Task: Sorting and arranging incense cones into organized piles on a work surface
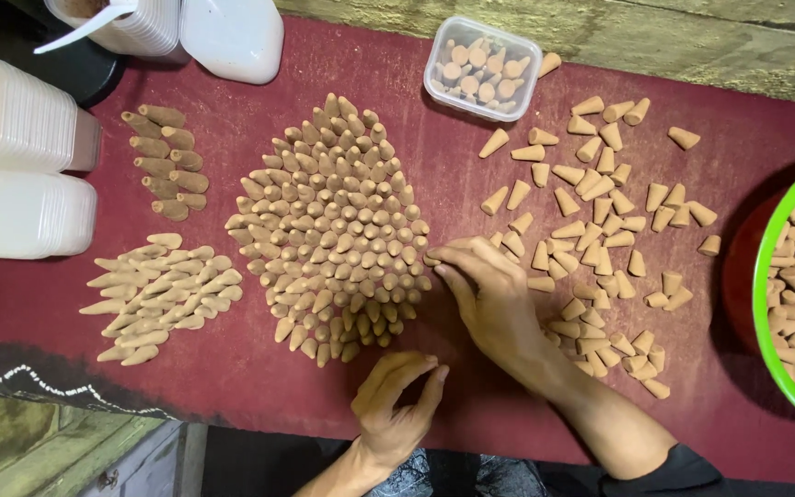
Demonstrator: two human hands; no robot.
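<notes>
A big round cluster of upright tan clay cones (pixel 328 230) stands in the middle of the dark red cloth (pixel 232 368). My right hand (pixel 494 299) reaches to the cluster's right edge, fingertips pinched on a cone there. My left hand (pixel 397 405) hovers near the cloth's front edge below the cluster, fingers curled together with nothing visible in them. Loose cones lying on their sides (pixel 600 230) spread to the right of my right hand.
A small clear plastic box of cones (pixel 482 69) sits at the back. A green bowl (pixel 784 368) full of cones is at the right edge. Two smaller groups of cones (pixel 163 294) lie at the left, beside stacked white containers (pixel 20 175).
</notes>
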